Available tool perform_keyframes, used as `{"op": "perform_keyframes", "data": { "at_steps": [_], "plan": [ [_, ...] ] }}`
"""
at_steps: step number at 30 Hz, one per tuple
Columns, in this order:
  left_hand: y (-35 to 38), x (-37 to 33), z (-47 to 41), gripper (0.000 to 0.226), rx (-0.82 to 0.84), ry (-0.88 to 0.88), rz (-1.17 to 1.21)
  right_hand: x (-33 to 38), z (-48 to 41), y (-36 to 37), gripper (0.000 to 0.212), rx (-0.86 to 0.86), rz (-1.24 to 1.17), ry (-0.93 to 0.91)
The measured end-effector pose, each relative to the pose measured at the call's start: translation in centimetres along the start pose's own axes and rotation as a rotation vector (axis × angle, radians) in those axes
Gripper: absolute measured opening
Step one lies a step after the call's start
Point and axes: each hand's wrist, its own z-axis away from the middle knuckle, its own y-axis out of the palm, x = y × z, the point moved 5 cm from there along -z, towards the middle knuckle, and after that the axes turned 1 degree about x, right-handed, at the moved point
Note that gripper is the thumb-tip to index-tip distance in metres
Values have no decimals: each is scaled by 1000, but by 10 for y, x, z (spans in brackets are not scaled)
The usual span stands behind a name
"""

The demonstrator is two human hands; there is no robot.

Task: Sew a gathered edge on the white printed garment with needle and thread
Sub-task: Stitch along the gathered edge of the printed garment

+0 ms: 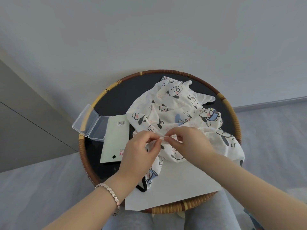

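The white garment (172,107), printed with cartoon dogs, lies crumpled on a round table with a rattan rim (166,71). My left hand (139,151) pinches a bunched fold of its near edge between thumb and fingers. My right hand (187,141) pinches a thin needle (170,136) that lies horizontally, its tip at the fold held by the left hand. The two hands almost touch. I cannot make out the thread.
An open clear plastic case (90,123) sits at the table's left edge. A pale green card (114,140) lies beside it. A white paper sheet (174,188) covers the near part of the table. My knees are below the rim.
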Motion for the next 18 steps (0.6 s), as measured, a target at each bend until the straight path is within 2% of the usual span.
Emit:
{"op": "perform_keyframes", "data": {
  "at_steps": [6, 10, 13, 16, 18],
  "plan": [
    [2, 2, 2, 4, -62, 64, -125, -1, 13, 0, 18, 15, 126, -124],
    [3, -2, 0, 15, -102, 160, -210, -3, 18, 5, 14, 92, 88, -171],
    [3, -4, 4, 12, -128, 267, -207, -8, 19, 3, 11, 128, -106, -148],
    [0, -7, 7, 14, -144, 322, -172, -19, 10, -7, 26, -1, -429, -51],
    [-1, -8, 8, 13, -126, 324, -142, -25, 3, -6, 29, 39, -513, -1]
  ]
}}
